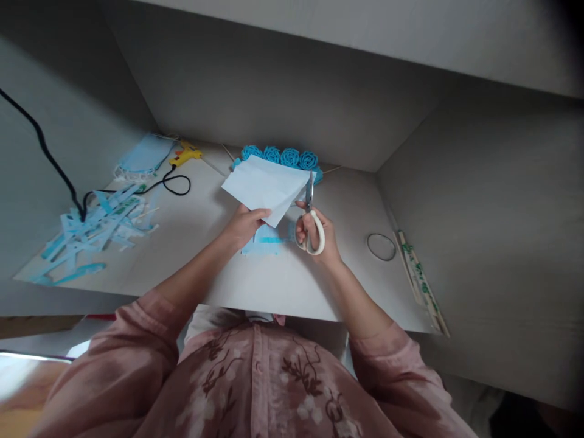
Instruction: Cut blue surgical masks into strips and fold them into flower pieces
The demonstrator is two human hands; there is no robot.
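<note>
My left hand (246,225) pinches the near corner of a pale sheet (264,182), thumb on top. It looks like white paper or thin fabric; which one I cannot tell. In my right hand (323,234) are white-handled scissors (316,234), blades pointing away from me at the sheet's right edge. Whether the blades are cutting into it I cannot tell. Beneath the hands lies a light-blue piece (271,237) on the table. Behind the sheet stands a row of several blue rolled flowers (290,157), partly covered by it.
Blue and white strips (104,222) lie heaped at the left. Behind them are stacked face masks (146,153) and a yellow glue gun (186,154) with a black cord (41,131). At the right are a thin ring (381,247) and wooden sticks (422,280). Grey walls enclose the table (191,267).
</note>
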